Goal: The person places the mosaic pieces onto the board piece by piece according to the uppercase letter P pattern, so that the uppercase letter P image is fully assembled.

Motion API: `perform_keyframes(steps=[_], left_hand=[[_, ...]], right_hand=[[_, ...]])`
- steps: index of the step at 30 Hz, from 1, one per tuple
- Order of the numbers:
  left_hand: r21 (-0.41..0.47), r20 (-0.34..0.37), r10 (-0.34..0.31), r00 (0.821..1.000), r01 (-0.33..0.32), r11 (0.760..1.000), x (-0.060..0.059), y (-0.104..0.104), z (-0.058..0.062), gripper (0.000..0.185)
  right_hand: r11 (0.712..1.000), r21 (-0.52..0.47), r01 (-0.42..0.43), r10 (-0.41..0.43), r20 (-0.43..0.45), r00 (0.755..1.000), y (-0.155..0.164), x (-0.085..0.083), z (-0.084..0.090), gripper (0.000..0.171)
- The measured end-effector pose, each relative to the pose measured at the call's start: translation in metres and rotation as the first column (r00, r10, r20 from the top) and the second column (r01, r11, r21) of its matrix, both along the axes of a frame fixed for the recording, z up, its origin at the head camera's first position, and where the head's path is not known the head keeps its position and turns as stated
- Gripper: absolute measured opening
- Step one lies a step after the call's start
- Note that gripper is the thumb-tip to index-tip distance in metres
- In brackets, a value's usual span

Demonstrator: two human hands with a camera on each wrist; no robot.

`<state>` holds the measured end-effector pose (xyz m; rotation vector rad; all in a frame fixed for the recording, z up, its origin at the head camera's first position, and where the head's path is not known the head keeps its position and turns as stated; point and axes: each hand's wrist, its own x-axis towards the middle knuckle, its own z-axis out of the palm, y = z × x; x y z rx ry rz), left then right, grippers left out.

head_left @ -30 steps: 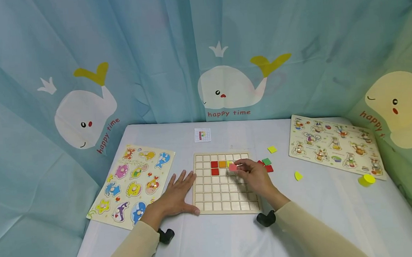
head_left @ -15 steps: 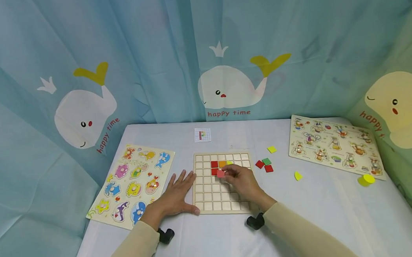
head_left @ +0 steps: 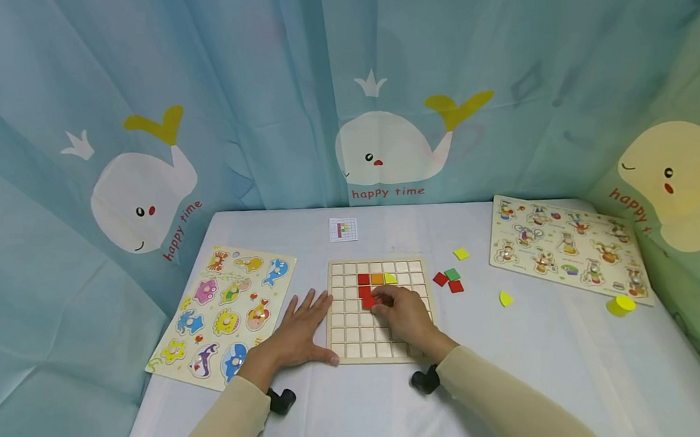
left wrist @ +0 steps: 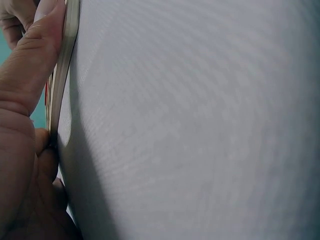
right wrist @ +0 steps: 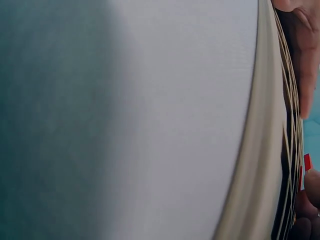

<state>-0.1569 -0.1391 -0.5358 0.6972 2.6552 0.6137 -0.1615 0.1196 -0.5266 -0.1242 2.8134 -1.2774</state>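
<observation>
Red square tile [head_left: 368, 302] — thin, light, stiff, probably best pinched by its edges; right hand [head_left: 405, 315] is pinching it onto the grid board [head_left: 357, 342], 12 o'clock of centre. Left hand [head_left: 297, 332] is lying flat, bracing the board's 9 o'clock edge on the bench [head_left: 545, 367].

Bright even light, blurred wrist views

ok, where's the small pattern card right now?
Head view: the pattern card lies flat on the table at the far middle, just beyond the wooden grid board, below the centre whale on the curtain.
</observation>
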Motion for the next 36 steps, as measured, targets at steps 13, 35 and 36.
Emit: perform_keyframes(steps=[13, 35, 36], left_hand=[[0.01, 0.001, 0.003, 1.0, -0.003, 1.0, 0.0011, 0.0005, 0.0031, 0.128], [0.017, 0.006, -0.003, 1.0, 0.003, 1.0, 0.0008, 0.0005, 0.003, 0.127], [0.015, 0.009, -0.003, 1.0, 0.003, 1.0, 0.0007, 0.0006, 0.0032, 0.127]], right_hand=[[0.998, 0.057, -0.014, 0.015, -0.016, 1.0, -0.0073, -0.001, 0.0005, 0.024], [0.996, 0.08, -0.025, 0.028, -0.037, 0.999, -0.0086, -0.0009, -0.0006, 0.025], [0.997, 0.079, -0.023, 0.026, -0.036, 0.999, -0.0086, -0.0009, -0.0008, 0.025]])
